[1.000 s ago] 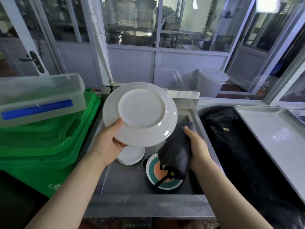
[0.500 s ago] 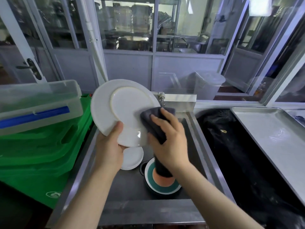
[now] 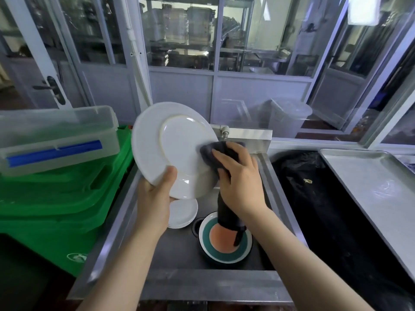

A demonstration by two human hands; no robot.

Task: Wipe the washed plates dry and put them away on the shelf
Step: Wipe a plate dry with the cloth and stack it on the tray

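Plate [image 3: 173,151] tilted, underside toward wearer, left hand [image 3: 155,198] gripping lower rim, right hand [image 3: 240,178] fingers pressing dark cloth [image 3: 224,151] against it.

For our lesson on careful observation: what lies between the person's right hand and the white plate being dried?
In the head view, a dark cloth lies between the right hand and the white plate, pressed against the plate's underside.
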